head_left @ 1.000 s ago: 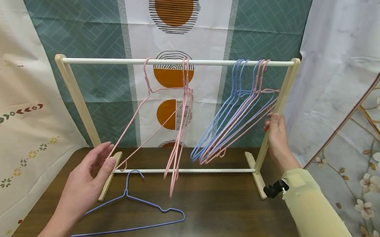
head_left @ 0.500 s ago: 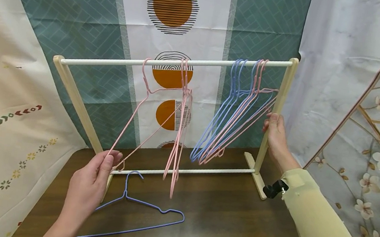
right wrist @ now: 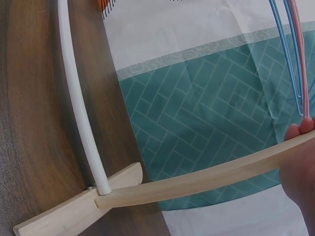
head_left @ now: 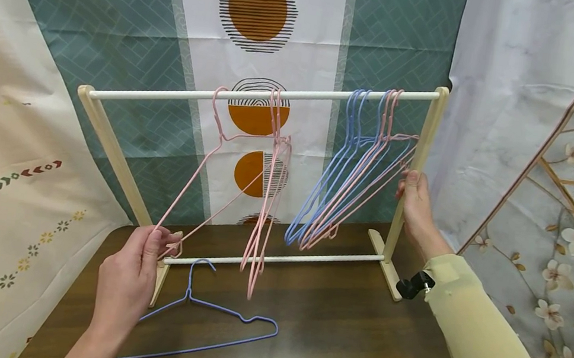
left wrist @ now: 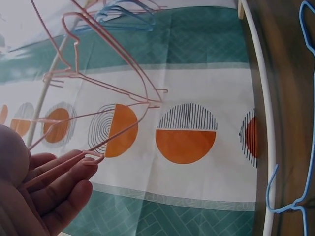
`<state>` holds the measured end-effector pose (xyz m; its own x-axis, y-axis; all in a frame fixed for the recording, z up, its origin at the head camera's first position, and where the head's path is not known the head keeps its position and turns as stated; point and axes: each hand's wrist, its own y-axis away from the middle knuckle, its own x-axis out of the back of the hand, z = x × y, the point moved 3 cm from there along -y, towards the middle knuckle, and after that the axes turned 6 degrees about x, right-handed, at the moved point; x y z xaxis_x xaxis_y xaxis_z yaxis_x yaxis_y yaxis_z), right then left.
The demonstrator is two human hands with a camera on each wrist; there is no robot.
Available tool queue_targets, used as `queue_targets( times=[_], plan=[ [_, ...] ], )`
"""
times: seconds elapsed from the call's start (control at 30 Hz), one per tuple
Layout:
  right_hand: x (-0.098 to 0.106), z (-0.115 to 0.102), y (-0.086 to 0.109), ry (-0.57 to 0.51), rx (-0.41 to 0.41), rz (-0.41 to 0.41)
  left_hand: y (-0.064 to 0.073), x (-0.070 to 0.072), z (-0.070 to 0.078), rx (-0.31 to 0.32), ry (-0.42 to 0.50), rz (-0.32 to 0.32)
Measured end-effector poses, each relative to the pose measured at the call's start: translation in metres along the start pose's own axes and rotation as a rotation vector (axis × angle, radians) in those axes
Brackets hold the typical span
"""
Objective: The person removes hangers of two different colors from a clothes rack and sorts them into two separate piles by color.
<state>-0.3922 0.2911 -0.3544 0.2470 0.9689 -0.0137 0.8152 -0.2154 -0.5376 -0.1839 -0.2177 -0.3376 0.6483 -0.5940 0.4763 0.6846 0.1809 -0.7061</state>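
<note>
My left hand [head_left: 127, 276] pinches the near lower corner of a pink hanger [head_left: 186, 187], which hangs by its hook from the rack's white top rail [head_left: 179, 94]. In the left wrist view that corner lies between the thumb and curled fingers [left wrist: 64, 182]. My right hand [head_left: 417, 210] grips the rack's right wooden upright [head_left: 423, 142], partly hidden behind it. Close to that upright hang several blue hangers [head_left: 333, 173] and pink hangers [head_left: 355, 196] bunched together. More pink hangers [head_left: 263, 212] hang mid-rail, seen nearly edge-on.
A blue hanger [head_left: 207, 345] lies on the brown table [head_left: 332, 340] in front of the rack, its left end behind my left forearm. Below runs a white lower rail [head_left: 304, 257] joining two wooden feet [right wrist: 64, 214]. Patterned cloths [head_left: 113, 20] enclose the back and sides.
My left hand has closed on the pink hanger's corner and shifted it slightly left. The mid-rail pink hangers have swung a little left at the bottom. My right hand keeps its grip on the upright.
</note>
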Motion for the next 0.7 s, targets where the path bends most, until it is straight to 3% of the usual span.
queue_targets(
  times=[0.3,0.7],
  plan=[
    [0.002,-0.001,0.001,0.013,0.005,-0.033,-0.005,0.004,0.005,-0.053,0.018,0.061],
    [0.002,-0.003,0.003,-0.018,-0.028,-0.039,-0.007,0.011,0.008,0.003,0.105,0.069]
  ],
)
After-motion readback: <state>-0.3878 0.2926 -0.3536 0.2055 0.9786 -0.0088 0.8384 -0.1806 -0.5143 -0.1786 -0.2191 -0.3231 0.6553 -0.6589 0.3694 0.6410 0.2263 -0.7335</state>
